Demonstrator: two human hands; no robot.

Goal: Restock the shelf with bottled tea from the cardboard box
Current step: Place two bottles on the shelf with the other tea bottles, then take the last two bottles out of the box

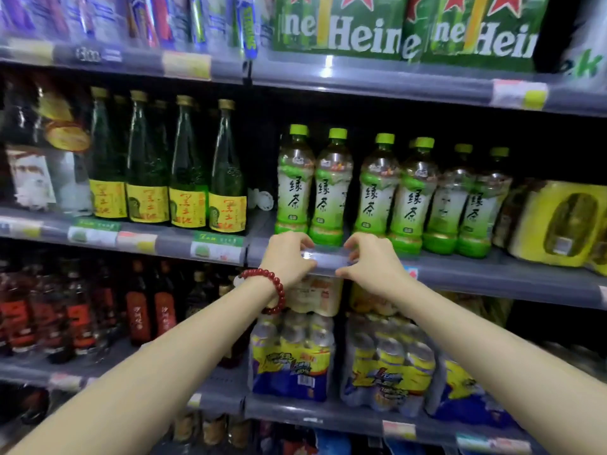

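head view: both hands are gripping the front rail of the shelf point(476, 274). left hand point(289, 257) fingers are curling over the rail's top edge, thumb under, pinching it; a red bead bracelet point(272, 287) is sitting on that wrist. right hand point(371, 261) is pinching the rail the same way. green tea bottles point(331, 188) are standing upright in a row on the shelf just behind the hands. glass bottles with yellow labels point(187, 165) are standing to the left.

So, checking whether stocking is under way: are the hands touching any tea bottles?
Apart. The head view shows left hand and right hand gripping the shelf rail, below the tea bottles.
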